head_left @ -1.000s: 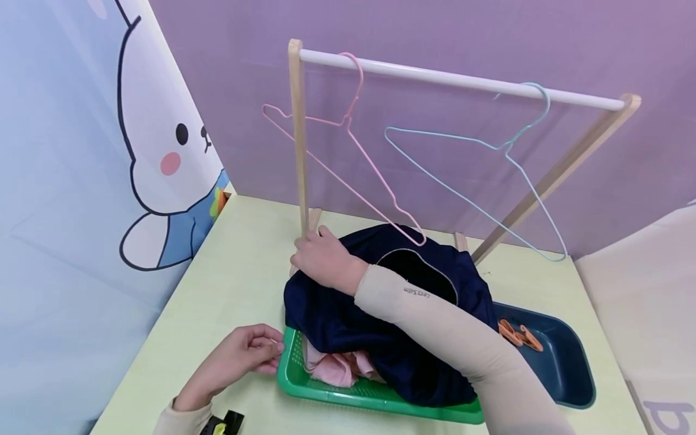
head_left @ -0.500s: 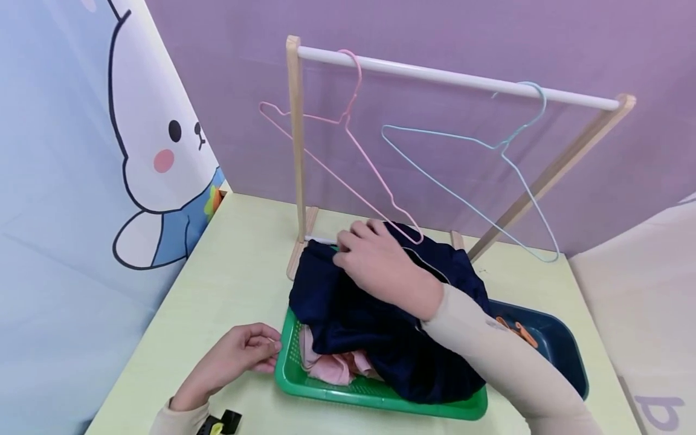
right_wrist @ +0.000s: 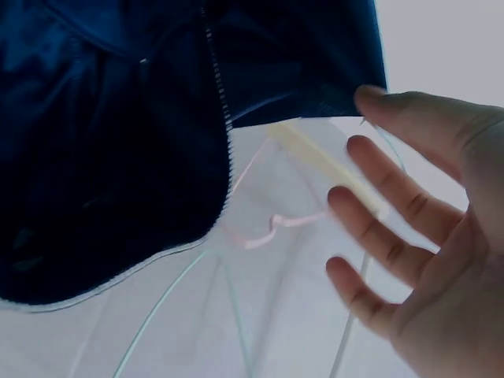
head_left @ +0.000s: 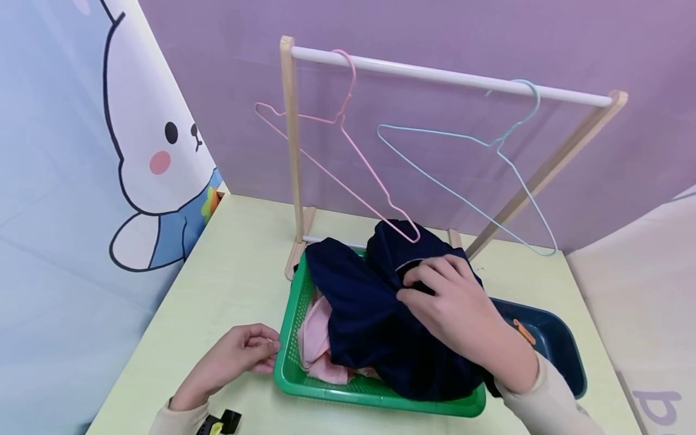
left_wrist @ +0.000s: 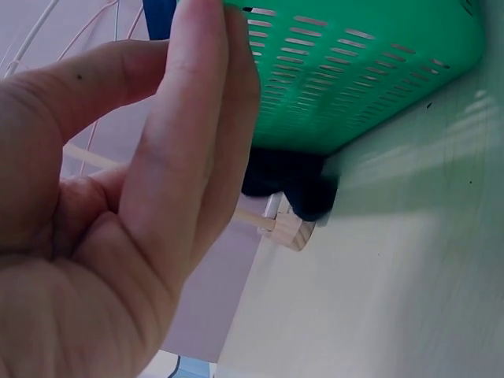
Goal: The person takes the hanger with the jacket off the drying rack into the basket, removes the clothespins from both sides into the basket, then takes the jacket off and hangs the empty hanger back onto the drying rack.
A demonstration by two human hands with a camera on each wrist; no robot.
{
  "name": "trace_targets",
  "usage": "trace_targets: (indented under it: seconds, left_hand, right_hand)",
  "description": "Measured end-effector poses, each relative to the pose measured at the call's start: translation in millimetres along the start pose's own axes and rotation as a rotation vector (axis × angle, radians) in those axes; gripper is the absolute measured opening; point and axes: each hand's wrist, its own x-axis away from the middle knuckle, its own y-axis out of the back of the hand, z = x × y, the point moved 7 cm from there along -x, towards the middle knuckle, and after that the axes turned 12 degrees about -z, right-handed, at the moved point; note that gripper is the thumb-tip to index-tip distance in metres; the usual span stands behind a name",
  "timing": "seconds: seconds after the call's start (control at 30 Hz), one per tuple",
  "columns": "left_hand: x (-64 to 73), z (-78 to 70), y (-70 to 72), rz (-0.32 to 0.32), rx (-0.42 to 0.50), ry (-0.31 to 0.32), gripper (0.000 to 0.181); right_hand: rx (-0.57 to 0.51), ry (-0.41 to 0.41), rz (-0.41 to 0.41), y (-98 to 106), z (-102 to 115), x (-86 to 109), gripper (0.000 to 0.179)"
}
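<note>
A navy zip-up jacket lies heaped in a green plastic basket, over a folded pink cloth. My right hand is over the jacket's right part; its fingers are spread and loosely bent in the right wrist view, with the thumb tip at the fabric's edge. The jacket's zipper curves along its edge there. My left hand is at the basket's left rim, fingers fairly straight with their tips by the wall. Whether they press on it is hard to tell.
Behind the basket stands a wooden rack with a white rail. A pink hanger and a light-blue hanger hang from it, the pink one reaching down to the jacket. At right, a dark blue tray holds an orange clothespin.
My right hand has moved right across the jacket from the basket's far left corner. The jacket's left part has shifted inward, baring more pink cloth and rim. My left hand stays at the rim.
</note>
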Motion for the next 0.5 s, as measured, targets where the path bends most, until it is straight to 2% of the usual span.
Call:
trace_targets:
  seconds: [0.07,0.23,0.37,0.5]
  left_hand:
    - [-0.3,-1.4,-0.3,0.0,-0.003,-0.006,0.025]
    - [-0.7,-4.5,-0.6,-0.006,-0.022,-0.025,0.025]
    - [-0.4,-4.3,-0.6,-0.012,-0.037,-0.021,0.026]
    - [-0.9,-4.5,-0.2,-0.01,-0.043,-0.028,0.026]
  right_hand:
    - [-0.039,0.013,-0.045,7.8,2.3,7.9,0.04]
    - [-0.106,0.057,-0.131,20.8,7.4,27.7,0.037]
    - [-0.116,0.037,-0.084,21.2,8.7,48.1,0.039]
    - [-0.107,-0.029,0.02,10.8,6.0,67.6,0.044]
